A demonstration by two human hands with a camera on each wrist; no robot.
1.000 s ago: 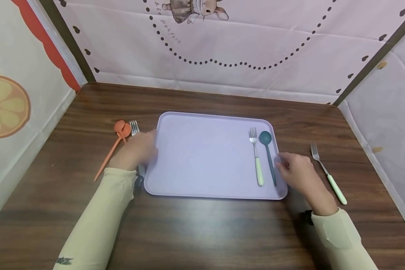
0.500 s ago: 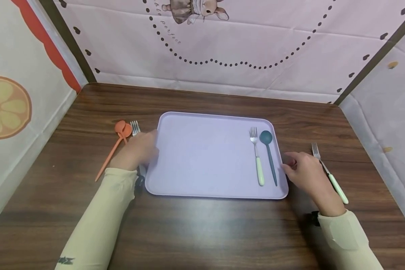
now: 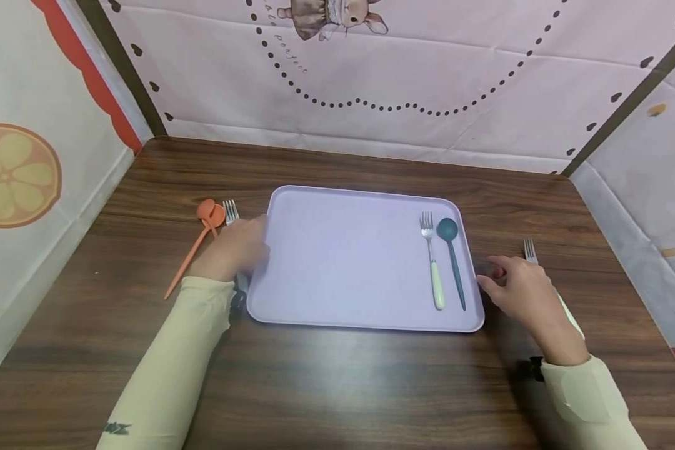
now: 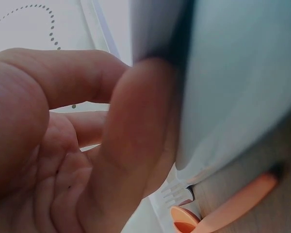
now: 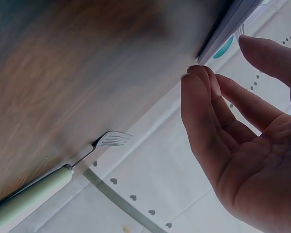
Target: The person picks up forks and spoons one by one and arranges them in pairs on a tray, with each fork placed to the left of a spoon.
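A lavender tray (image 3: 349,262) lies on the table. On its right side are a fork (image 3: 437,284) with a pale green handle and a dark teal spoon (image 3: 447,230). My left hand (image 3: 239,247) pinches the tray's left rim with curled fingers; in the left wrist view the fingers (image 4: 136,126) meet at the edge. Under that hand lies another fork (image 3: 230,211), mostly hidden. My right hand (image 3: 525,294), thumb and fingers apart and holding nothing, hovers at the tray's right rim. Beside it, a second green-handled fork (image 5: 43,194) is partly covered by the hand in the head view.
Two orange spoons (image 3: 205,209) lie crossed left of the tray, next to the left hand. The brown wood table (image 3: 337,381) extends in front of the tray. Printed cloth walls (image 3: 405,75) close in the back and both sides.
My right hand has drawn back rightward from the tray's right rim, and now covers more of the fork beside it. The left hand keeps its place; the head view has shifted slightly.
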